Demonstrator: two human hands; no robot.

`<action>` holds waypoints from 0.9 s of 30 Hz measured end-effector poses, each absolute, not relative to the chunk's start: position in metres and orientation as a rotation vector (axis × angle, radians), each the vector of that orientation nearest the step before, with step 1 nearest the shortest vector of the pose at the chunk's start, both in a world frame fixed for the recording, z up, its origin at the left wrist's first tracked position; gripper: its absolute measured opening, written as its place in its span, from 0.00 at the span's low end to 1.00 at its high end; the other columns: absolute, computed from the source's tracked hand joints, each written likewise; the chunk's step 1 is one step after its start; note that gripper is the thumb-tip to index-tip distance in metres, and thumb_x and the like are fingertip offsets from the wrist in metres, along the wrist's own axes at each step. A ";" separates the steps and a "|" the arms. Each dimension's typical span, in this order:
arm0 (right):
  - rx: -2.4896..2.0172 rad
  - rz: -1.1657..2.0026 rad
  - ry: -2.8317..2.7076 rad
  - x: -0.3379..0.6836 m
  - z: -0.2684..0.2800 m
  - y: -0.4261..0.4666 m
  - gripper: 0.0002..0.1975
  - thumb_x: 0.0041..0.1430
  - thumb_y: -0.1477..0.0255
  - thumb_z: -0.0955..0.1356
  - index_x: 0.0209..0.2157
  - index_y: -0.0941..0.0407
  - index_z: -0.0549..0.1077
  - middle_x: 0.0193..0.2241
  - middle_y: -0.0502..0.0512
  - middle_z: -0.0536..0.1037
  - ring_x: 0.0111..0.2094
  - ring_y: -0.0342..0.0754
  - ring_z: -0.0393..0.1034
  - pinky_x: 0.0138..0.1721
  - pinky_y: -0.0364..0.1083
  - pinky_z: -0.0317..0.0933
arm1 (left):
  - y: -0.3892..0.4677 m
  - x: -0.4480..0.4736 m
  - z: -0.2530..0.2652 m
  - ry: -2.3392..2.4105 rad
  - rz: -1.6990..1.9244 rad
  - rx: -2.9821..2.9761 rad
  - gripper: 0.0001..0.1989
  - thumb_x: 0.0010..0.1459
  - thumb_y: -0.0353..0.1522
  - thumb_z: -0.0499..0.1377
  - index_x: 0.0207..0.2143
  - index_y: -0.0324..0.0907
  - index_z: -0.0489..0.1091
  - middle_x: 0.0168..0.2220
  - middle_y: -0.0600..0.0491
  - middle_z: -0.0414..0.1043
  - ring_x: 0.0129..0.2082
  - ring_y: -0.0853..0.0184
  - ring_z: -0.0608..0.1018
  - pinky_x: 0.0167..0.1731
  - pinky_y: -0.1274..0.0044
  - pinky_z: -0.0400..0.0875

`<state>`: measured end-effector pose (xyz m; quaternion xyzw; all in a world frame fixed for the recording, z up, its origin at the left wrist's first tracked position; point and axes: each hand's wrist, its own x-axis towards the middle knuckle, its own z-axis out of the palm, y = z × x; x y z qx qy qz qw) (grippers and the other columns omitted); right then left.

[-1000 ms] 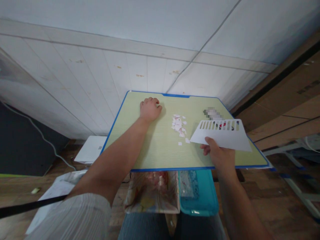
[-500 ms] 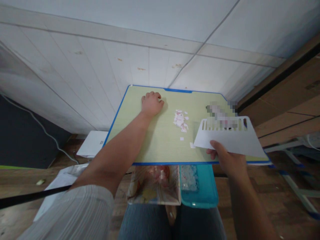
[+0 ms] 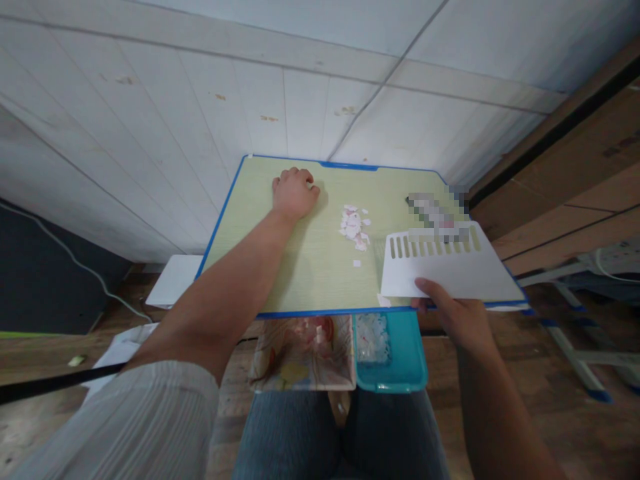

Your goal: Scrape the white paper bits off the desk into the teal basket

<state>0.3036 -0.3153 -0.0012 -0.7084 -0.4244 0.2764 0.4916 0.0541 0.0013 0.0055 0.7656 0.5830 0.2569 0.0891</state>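
My right hand grips the near edge of a white slotted card, thumb on top and fingers underneath. A row of long narrow slots runs along the card's far edge. The card is held over the right side of a pale green board with a blue rim. My left hand rests on the board's far left part, fingers loosely bent and the thumb apart; its palm side is hidden. Between the hands lies a pile of small white-pink paper pieces. One loose piece lies nearer me, another by the card's corner.
A blurred-out object lies beyond the card. Below the board's near edge are a patterned tray and a turquoise container with clear bits inside. A white panelled wall stands behind, cardboard boxes at right.
The view has shifted slightly, so the board appears higher and further left. My right hand has tilted the slotted card a little. My left hand stays in place on the board.
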 end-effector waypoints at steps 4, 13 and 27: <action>-1.744 0.646 -1.056 0.303 -0.002 -0.319 0.21 0.57 0.52 0.80 0.18 0.47 0.76 0.20 0.56 0.80 0.25 0.57 0.75 0.33 0.56 0.77 | 0.003 0.054 0.004 1.736 0.770 2.271 0.17 0.73 0.34 0.62 0.59 0.47 0.85 0.65 0.39 0.81 0.71 0.41 0.76 0.74 0.53 0.68; -1.720 0.623 -1.116 0.310 -0.009 -0.319 0.25 0.60 0.51 0.81 0.18 0.47 0.75 0.19 0.55 0.78 0.25 0.56 0.76 0.35 0.55 0.79 | 0.005 0.054 0.001 1.731 0.798 2.282 0.16 0.72 0.34 0.63 0.58 0.48 0.85 0.63 0.39 0.83 0.70 0.41 0.77 0.73 0.51 0.69; -1.703 0.657 -1.178 0.306 0.002 -0.318 0.27 0.61 0.46 0.82 0.20 0.47 0.78 0.20 0.56 0.82 0.24 0.57 0.78 0.34 0.55 0.80 | 0.009 0.055 -0.002 1.729 0.833 2.291 0.15 0.72 0.34 0.63 0.56 0.47 0.85 0.62 0.38 0.83 0.69 0.40 0.78 0.72 0.50 0.70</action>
